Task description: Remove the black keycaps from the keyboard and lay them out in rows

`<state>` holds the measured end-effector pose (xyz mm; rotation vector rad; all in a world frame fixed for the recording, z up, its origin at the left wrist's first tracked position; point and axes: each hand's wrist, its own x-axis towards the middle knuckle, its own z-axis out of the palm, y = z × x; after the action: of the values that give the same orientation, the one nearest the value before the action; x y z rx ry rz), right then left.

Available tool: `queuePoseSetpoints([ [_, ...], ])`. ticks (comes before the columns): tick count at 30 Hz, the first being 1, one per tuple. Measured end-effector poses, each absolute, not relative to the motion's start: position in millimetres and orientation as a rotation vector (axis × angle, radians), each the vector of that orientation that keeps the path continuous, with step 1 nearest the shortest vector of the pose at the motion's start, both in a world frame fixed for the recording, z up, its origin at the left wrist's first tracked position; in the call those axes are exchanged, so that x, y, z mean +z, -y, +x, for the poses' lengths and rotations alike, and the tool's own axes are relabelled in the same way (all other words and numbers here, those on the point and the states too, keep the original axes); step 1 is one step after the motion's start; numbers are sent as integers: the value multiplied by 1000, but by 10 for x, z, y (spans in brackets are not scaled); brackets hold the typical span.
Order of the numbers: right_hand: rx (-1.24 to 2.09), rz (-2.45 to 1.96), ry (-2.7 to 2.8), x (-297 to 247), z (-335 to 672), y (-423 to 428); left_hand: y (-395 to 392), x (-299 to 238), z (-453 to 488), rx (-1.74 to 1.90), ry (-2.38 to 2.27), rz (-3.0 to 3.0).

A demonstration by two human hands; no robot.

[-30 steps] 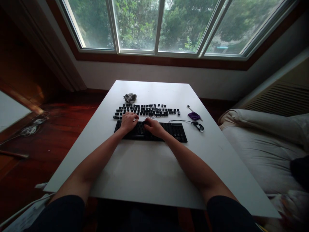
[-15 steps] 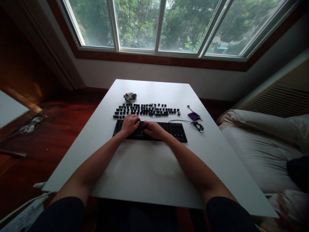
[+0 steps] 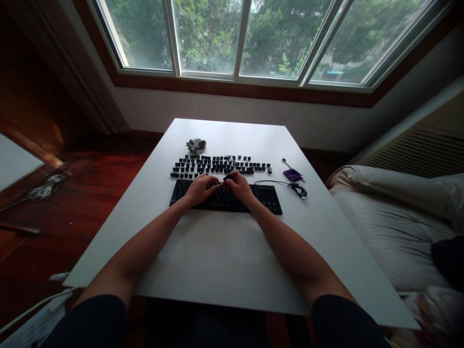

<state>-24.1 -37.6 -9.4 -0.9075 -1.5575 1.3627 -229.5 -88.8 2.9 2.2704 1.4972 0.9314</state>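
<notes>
In the head view, the black keyboard (image 3: 266,197) lies lengthwise across the white table (image 3: 217,261), under both hands. The left hand (image 3: 199,188) is over the keyboard's left half, thumb and fingers curled inward at its far edge; whether they grip anything cannot be told. The right hand (image 3: 238,184) is just right of the keyboard's middle, thumb and finger pinched on a small dark piece (image 3: 227,177), its exact shape too small to tell. The fingertips of both hands nearly meet, with a narrow gap between.

Beyond the keyboard's far edge, past a thin strip of tabletop, the loose keycaps (image 3: 217,165) stand in rows, leaving little room on that side. Farther beyond, off its left half, sits a crumpled grey cloth (image 3: 196,146). Just beyond its right end lies a coiled cable (image 3: 299,192), and farther out a purple item (image 3: 292,174), near the table's right edge. Left of the keyboard, white surface runs to the table's left edge. The widest open stretch spreads from its front edge to the table's near edge, with a forearm slanting along each side.
</notes>
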Motion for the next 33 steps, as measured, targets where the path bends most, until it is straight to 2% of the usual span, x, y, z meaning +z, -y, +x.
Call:
queuePoseSetpoints([
  [13, 1742, -1016, 1195, 6, -207, 401, 938, 90, -2199, 981, -1302, 2272],
  [21, 1670, -1015, 1216, -32, -255, 400, 936, 88, -2191, 757, -1347, 2555],
  [28, 1648, -1108, 1228, -61, -240, 365, 951, 97, -2141, 796, -1310, 2511],
  [33, 1557, -1135, 1217, -37, -189, 323, 830, 75, -2205, 914, -1586, 2344],
])
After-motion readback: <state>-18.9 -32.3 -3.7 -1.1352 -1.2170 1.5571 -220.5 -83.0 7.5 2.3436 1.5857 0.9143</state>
